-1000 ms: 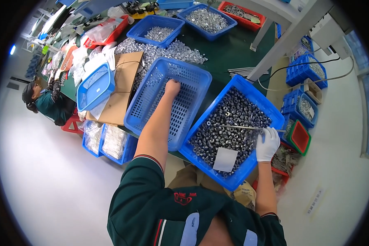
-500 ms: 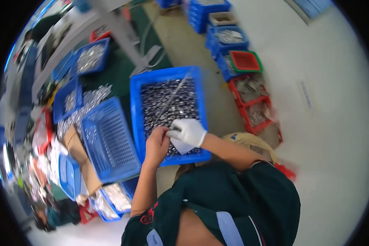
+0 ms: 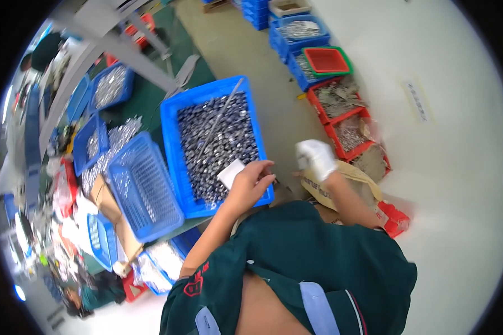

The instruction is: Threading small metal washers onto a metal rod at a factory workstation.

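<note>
Pinching a small white paper slip (image 3: pixel 231 173) between its bare fingers (image 3: pixel 261 170), the left hand (image 3: pixel 250 184) is held over the near edge of a blue crate (image 3: pixel 170 134) filled with small metal parts (image 3: pixel 221 142). The gloved right hand (image 3: pixel 316 158) is loosely curled with nothing seen in it, held apart to the right above a brown sack (image 3: pixel 341 181), beside red trays (image 3: pixel 349 131) on the floor.

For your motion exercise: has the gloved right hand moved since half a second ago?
Yes. The right hand was over the near edge of the full blue crate; now it is off the crate's right side, above the brown bag.
</note>
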Demonstrator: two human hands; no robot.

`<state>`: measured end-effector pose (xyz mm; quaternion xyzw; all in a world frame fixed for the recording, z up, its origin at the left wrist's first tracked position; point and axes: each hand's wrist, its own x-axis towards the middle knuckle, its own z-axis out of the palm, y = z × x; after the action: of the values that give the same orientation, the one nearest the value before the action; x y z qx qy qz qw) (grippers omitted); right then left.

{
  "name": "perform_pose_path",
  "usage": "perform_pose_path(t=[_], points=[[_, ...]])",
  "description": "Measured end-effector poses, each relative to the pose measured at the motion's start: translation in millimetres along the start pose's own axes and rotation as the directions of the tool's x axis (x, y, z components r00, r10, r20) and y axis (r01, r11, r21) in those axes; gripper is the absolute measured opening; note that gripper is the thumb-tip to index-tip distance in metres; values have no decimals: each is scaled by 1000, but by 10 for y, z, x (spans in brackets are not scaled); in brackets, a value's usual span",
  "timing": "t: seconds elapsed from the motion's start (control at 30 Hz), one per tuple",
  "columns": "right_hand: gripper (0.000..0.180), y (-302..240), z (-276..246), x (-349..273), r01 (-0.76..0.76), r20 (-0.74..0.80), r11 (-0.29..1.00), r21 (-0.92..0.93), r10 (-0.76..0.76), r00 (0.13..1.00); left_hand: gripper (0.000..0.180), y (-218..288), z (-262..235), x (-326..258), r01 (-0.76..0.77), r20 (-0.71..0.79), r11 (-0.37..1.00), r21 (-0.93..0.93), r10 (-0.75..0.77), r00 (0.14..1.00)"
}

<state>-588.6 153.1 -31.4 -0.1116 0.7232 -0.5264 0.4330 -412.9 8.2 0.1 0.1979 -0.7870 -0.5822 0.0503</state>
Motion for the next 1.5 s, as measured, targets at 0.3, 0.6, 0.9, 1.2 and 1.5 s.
perform_pose_path(t=[0.3,0.6,0.9,1.2,1.5], points=[[44,1801,-3843,1073,-16,-690,997,82,68,720,40,-159,-127,-351,9,-119,999,-48,-15,993],[38,-755,622,1217,638,502,-144,-756,-753,425,25,-519,-144,-958,304,-298,953,8,-288,910],[14,-767,1163,1817,519,746,-542,-661,-404,529,24,-592,-253,-1414,384,-512,911,-150,-404,758],[40,-330,691,570,421,400,194,-886,-137,906,18,-1020,-636,-1006,284,-620,929,239,-79,781],[27,408,698,-673,-115,119,952,-283,154,981,20,-1391,-773,20,330,-589,753,569,94,802]])
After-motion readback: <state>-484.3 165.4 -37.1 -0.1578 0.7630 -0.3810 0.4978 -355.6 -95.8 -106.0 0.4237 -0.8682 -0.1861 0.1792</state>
